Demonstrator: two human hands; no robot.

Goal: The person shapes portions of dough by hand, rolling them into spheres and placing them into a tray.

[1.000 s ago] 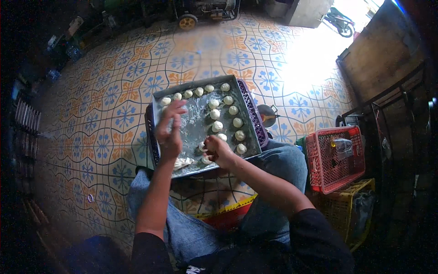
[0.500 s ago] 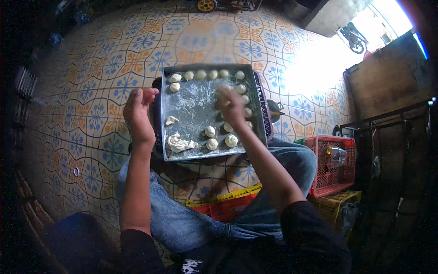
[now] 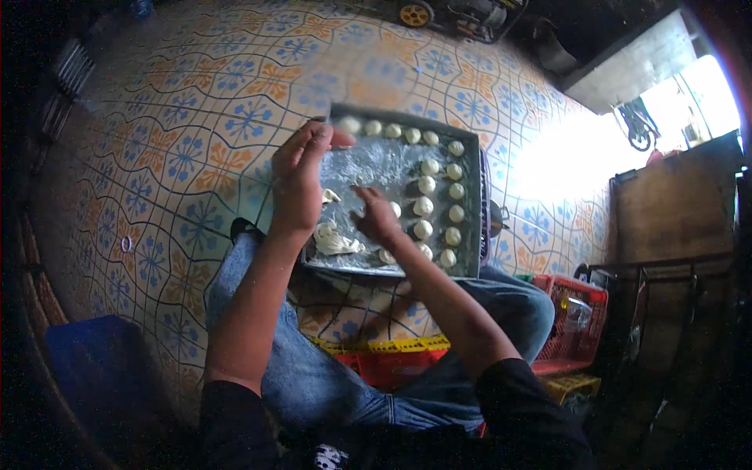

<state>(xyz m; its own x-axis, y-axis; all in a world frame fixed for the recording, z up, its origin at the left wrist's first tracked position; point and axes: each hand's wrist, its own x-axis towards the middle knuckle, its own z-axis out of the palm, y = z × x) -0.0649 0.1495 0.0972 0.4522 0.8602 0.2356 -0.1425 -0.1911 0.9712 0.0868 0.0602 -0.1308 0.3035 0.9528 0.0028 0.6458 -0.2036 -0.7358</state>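
A square metal tray [image 3: 471, 141], dusted with flour, holds several pale dough balls [image 3: 423, 206] in rows along its far and right sides. My left hand [image 3: 300, 176] is over the tray's left edge, fingers loosely bent and apart near the far-left dough ball [image 3: 349, 125]; its palm side is partly hidden. Low over the tray's middle is my right hand [image 3: 378, 218], fingers spread and pointing left, with nothing seen in them. Left of it lie a larger ragged lump of dough [image 3: 335, 240] and a small dough scrap [image 3: 330, 196], partly covered by my left wrist.
Beneath the tray shows a dark plastic crate [image 3: 485, 205]. Beside my right knee stands a red crate [image 3: 570, 345] holding a clear plastic bottle [image 3: 576, 312], above a yellow crate [image 3: 570, 387]. A red and yellow crate [image 3: 384, 364] sits between my legs. Patterned tiles [image 3: 235, 110] surround the tray.
The view has swung, shifting the tray rightward. My right hand has come from the ball rows toward the dough lump, uncovering balls there. My left hand has moved over the tray's left edge.
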